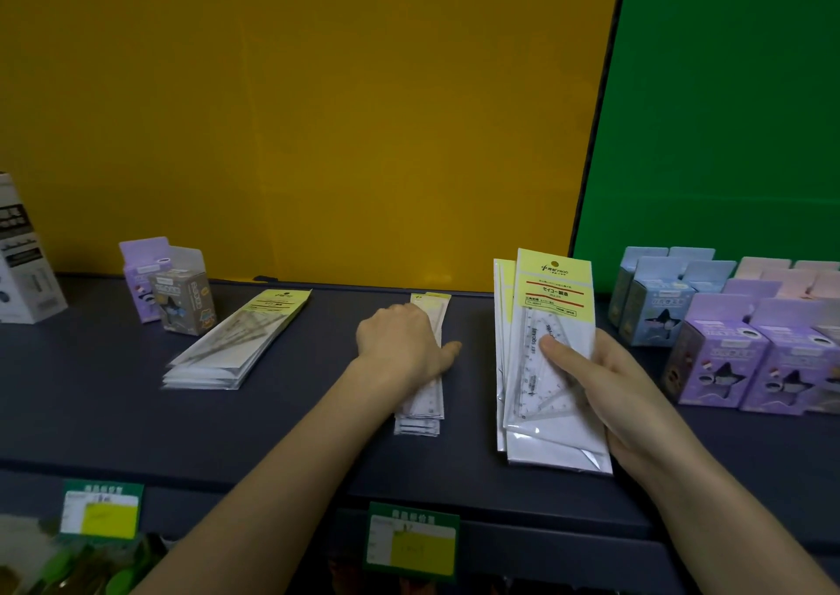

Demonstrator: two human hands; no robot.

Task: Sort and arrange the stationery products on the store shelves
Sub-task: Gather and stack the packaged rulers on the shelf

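Observation:
On the dark shelf (113,421) lies a narrow stack of packaged straight rulers (425,406), lengthwise toward me. My left hand (400,344) rests palm-down on its far half, fingers over the packs. My right hand (604,390) holds upright a fanned bunch of set-square packs (552,335) with yellow header cards, thumb pressed on the front pack. A second stack of set-square packs (236,340) lies slanted on the shelf to the left, apart from both hands.
Purple and grey small boxes (170,287) stand at the back left, next to a white box (25,258) at the left edge. Rows of blue, purple and pink boxes (736,326) fill the right. Green price tags (411,542) hang on the shelf's front edge.

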